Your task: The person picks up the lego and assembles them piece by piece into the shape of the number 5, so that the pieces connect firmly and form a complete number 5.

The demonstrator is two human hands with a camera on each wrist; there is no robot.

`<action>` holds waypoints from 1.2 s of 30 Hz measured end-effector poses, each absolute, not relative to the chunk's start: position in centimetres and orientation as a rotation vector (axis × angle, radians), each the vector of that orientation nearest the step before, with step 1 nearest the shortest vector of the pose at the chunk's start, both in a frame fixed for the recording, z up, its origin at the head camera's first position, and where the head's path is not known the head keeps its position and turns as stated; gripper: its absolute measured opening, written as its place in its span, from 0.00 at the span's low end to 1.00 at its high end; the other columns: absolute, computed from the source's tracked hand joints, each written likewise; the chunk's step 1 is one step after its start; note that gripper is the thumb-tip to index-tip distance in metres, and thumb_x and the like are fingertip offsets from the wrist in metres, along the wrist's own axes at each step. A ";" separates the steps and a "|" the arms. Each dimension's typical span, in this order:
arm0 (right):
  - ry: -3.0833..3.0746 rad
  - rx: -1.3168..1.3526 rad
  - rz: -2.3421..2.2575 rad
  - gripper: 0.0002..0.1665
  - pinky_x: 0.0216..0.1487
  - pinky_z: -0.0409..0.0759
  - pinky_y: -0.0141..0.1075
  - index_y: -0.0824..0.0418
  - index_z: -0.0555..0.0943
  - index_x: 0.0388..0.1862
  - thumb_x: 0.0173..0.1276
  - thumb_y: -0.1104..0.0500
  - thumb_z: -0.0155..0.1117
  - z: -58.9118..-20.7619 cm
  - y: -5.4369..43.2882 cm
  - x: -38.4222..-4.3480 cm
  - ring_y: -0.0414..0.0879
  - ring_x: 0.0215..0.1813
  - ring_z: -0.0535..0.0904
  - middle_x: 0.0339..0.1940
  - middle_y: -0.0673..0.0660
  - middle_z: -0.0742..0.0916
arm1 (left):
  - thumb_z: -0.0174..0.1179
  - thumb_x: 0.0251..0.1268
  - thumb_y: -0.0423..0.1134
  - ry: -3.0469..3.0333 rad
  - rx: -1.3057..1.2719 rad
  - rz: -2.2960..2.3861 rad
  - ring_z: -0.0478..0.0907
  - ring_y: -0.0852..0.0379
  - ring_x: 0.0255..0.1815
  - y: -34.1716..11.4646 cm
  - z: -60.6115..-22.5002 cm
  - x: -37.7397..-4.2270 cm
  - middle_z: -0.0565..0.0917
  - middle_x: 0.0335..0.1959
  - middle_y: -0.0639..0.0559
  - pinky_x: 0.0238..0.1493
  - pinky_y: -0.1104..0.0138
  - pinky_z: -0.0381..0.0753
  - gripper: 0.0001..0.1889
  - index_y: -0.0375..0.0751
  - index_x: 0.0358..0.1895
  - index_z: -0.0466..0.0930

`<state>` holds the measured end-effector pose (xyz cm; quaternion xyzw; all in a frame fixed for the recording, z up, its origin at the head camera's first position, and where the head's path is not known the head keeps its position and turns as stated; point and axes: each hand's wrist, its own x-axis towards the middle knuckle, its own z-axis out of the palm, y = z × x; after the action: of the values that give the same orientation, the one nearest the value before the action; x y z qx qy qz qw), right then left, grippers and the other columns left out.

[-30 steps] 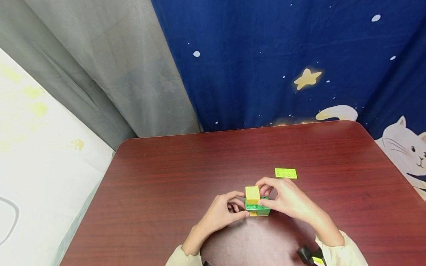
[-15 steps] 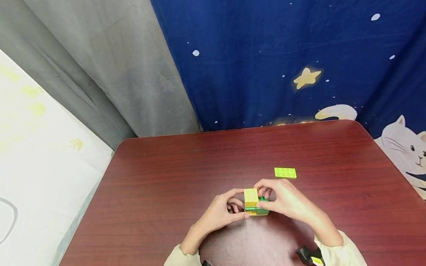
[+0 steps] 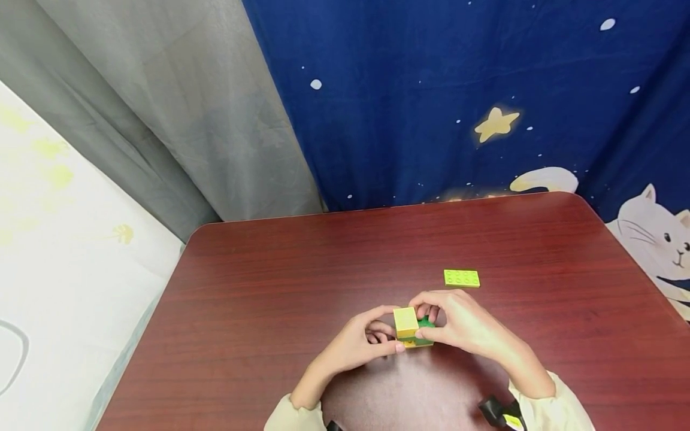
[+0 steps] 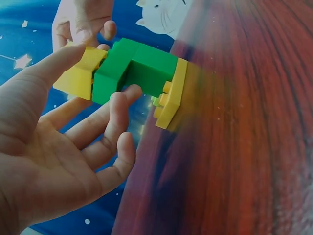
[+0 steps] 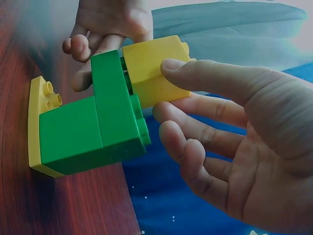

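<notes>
A stack of toy building bricks stands between both hands. At its bottom lies a thin yellow plate (image 5: pixel 34 127) with a green brick (image 5: pixel 71 132) on it; a longer green brick (image 5: pixel 117 103) lies above and overhangs to the left. My right hand (image 3: pixel 463 323) pinches a yellow brick (image 3: pixel 405 321) between thumb and fingers, over the left end of the long green brick. In the right wrist view the yellow brick tilts, with studs showing in a gap beneath it. My left hand (image 3: pixel 353 342) has thumb and fingers around the stack's left end, by the long green brick.
A lime-green flat plate with studs (image 3: pixel 461 278) lies on the dark red table (image 3: pixel 269 281), behind the right hand. The table's far edge meets a grey curtain (image 3: pixel 205 108) and a blue curtain (image 3: pixel 399 108). A white cloth (image 3: pixel 70 269) hangs at the left.
The yellow brick has shifted a little left and down on the long green brick, carried by the right hand. The left hand has hardly moved.
</notes>
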<state>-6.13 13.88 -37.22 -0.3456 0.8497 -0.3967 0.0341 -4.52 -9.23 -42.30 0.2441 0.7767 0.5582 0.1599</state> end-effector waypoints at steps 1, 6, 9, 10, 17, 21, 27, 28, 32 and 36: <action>2.612 -1.068 -1.219 0.18 0.32 0.77 0.34 0.54 0.79 0.39 0.48 0.63 0.73 -37.2 13.9 -6.1 0.37 0.30 0.76 0.28 0.44 0.80 | 0.66 0.56 0.39 2.195 0.697 1.607 0.78 0.63 0.29 -9.3 -42.2 -4.5 0.83 0.34 0.50 0.32 0.68 0.79 0.27 0.51 0.60 0.70; 2.607 -1.055 -1.219 0.18 0.32 0.77 0.35 0.55 0.80 0.40 0.49 0.63 0.73 -37.1 13.9 -6.1 0.37 0.30 0.76 0.29 0.44 0.80 | 0.58 0.65 0.35 1.994 0.683 1.665 0.80 0.52 0.41 -9.5 -41.7 -4.4 0.80 0.43 0.41 0.37 0.59 0.81 0.23 0.49 0.58 0.59; 2.612 -1.056 -1.218 0.18 0.32 0.77 0.34 0.56 0.80 0.40 0.49 0.63 0.73 -37.1 13.8 -6.1 0.37 0.30 0.76 0.29 0.44 0.80 | 0.52 0.69 0.36 1.900 0.645 1.690 0.79 0.45 0.45 -9.3 -41.6 -4.4 0.77 0.48 0.40 0.39 0.57 0.80 0.19 0.50 0.56 0.53; 2.614 -1.057 -1.216 0.18 0.32 0.77 0.34 0.55 0.80 0.40 0.49 0.63 0.73 -37.1 13.8 -6.1 0.37 0.30 0.76 0.29 0.44 0.80 | 0.51 0.70 0.37 1.886 0.635 1.704 0.78 0.44 0.46 -9.2 -41.6 -4.3 0.76 0.49 0.40 0.40 0.57 0.80 0.18 0.50 0.55 0.53; 2.642 -1.051 -1.178 0.18 0.32 0.77 0.34 0.53 0.80 0.40 0.50 0.61 0.73 -37.2 13.9 -6.3 0.36 0.31 0.76 0.28 0.43 0.80 | 0.44 0.74 0.38 1.923 0.597 1.815 0.77 0.53 0.48 -8.3 -41.7 -4.2 0.69 0.56 0.43 0.43 0.53 0.79 0.14 0.48 0.57 0.54; 2.636 -1.044 -1.180 0.18 0.33 0.77 0.35 0.53 0.79 0.41 0.50 0.61 0.73 -37.2 13.9 -6.4 0.37 0.32 0.76 0.28 0.43 0.80 | 0.42 0.75 0.37 1.971 0.602 1.798 0.77 0.54 0.48 -8.1 -41.6 -4.0 0.67 0.60 0.44 0.43 0.51 0.78 0.15 0.50 0.61 0.56; 2.639 -1.039 -1.183 0.18 0.32 0.77 0.35 0.53 0.79 0.41 0.50 0.61 0.73 -37.3 13.9 -6.3 0.37 0.32 0.76 0.28 0.43 0.80 | 0.43 0.73 0.33 1.969 0.660 1.762 0.77 0.42 0.46 -8.2 -39.4 -3.6 0.67 0.60 0.43 0.44 0.49 0.77 0.17 0.47 0.63 0.60; 2.638 -1.038 -1.186 0.18 0.32 0.77 0.35 0.53 0.79 0.41 0.50 0.61 0.73 -37.3 13.9 -6.3 0.37 0.32 0.76 0.28 0.43 0.80 | 0.43 0.73 0.33 1.963 0.674 1.766 0.77 0.40 0.46 -8.3 -39.1 -3.5 0.67 0.59 0.42 0.44 0.50 0.77 0.18 0.46 0.63 0.60; 2.627 -1.038 -1.198 0.18 0.33 0.77 0.36 0.53 0.79 0.41 0.50 0.62 0.73 -37.3 13.9 -6.3 0.37 0.32 0.77 0.28 0.43 0.80 | 0.44 0.72 0.31 1.941 0.706 1.786 0.76 0.39 0.46 -8.4 -38.8 -3.5 0.69 0.57 0.42 0.44 0.49 0.77 0.18 0.43 0.63 0.60; 2.625 -1.031 -1.197 0.18 0.32 0.77 0.35 0.53 0.79 0.41 0.50 0.61 0.73 -37.3 13.9 -6.3 0.38 0.32 0.77 0.28 0.44 0.80 | 0.44 0.72 0.31 1.950 0.733 1.788 0.76 0.38 0.46 -8.4 -38.9 -3.6 0.70 0.56 0.41 0.44 0.50 0.77 0.18 0.42 0.62 0.60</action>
<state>-6.32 13.94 -37.29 -0.3362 0.8562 -0.3904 0.0387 -3.56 -8.40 -38.90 0.2618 0.6964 0.6386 0.1969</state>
